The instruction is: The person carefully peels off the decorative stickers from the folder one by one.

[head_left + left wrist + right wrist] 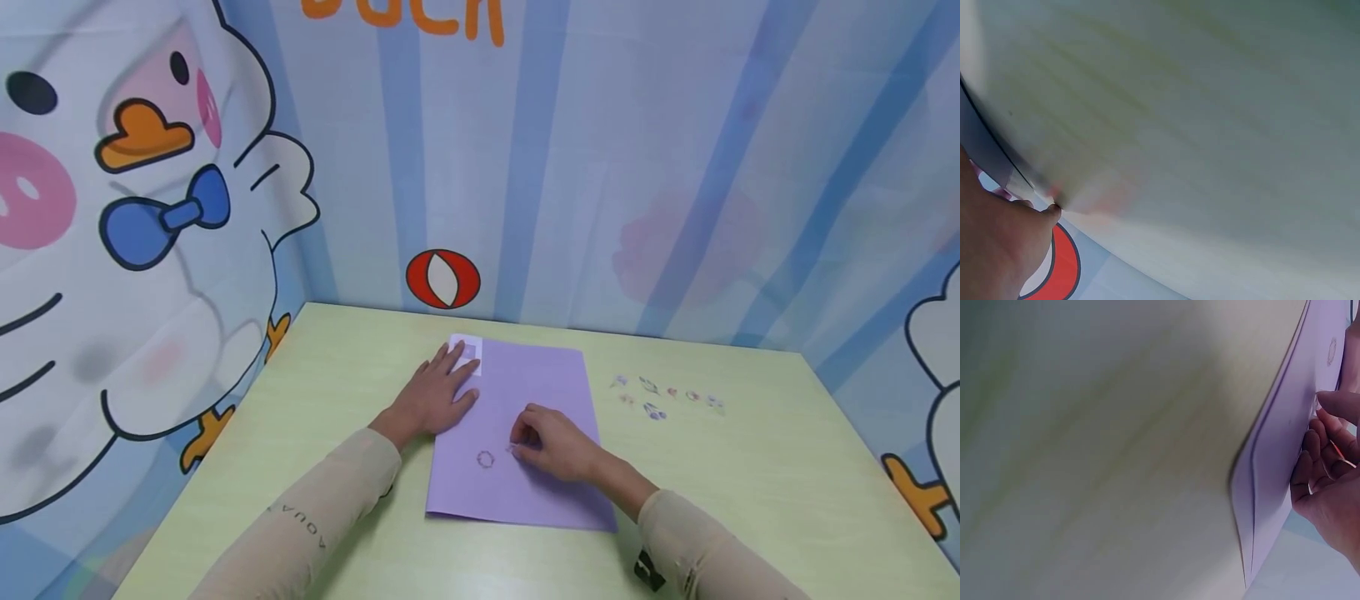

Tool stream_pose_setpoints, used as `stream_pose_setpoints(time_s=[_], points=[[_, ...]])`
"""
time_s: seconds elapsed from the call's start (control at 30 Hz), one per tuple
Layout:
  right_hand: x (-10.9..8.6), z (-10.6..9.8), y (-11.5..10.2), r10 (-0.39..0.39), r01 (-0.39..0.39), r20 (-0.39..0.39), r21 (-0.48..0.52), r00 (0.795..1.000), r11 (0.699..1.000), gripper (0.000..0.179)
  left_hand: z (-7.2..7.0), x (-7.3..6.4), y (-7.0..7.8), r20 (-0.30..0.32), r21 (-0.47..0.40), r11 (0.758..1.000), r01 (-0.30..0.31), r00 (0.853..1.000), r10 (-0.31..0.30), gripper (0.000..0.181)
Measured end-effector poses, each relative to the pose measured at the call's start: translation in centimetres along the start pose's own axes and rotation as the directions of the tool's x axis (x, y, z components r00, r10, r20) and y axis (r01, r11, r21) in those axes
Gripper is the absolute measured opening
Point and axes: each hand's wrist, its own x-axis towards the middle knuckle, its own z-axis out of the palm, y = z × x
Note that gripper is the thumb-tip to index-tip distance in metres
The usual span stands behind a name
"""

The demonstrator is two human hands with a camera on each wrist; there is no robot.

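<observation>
A folded purple paper (525,500) lies on the table, its layered edge showing in the right wrist view. My left hand (435,398) rests with spread fingers on its upper left part, touching a small white-and-purple piece (472,348) at the corner. On the lower half of the paper is a small wreath-like ring sticker (486,459). To the right of that ring, my right hand (558,444) pinches a tiny pale sticker (512,448) between thumb and forefinger, down at the paper's surface. The fingers hide most of this sticker; its pattern cannot be made out.
Several small flower-like stickers (655,412) lie on the pale yellow table (750,475) right of the paper. Behind the table's far edge hangs a blue striped backdrop (465,167) with a printed duck (150,292) and a red-and-white ball (422,279).
</observation>
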Motion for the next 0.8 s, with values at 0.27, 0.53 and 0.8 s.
stream_pose_setpoints(time_s=[0.27,0.53,0.8], points=[[-0.10,-0.02,0.33,0.041,-0.042,0.013,0.101,0.999,0.994,0.010,0.06,-0.05,-0.12,0.004,-0.003,1.000,0.001,1.000,-0.001,0.067],[-0.16,-0.40,0.75,0.085,-0.095,0.059,0.210,0.995,0.973,0.011,-0.26,-0.06,0.03,0.004,-0.004,1.000,-0.006,1.000,0.006,0.067],[-0.21,-0.52,0.81,0.094,-0.108,0.065,0.247,0.993,0.963,0.008,-0.32,-0.17,0.12,0.013,0.000,1.000,-0.001,1.000,0.001,0.066]])
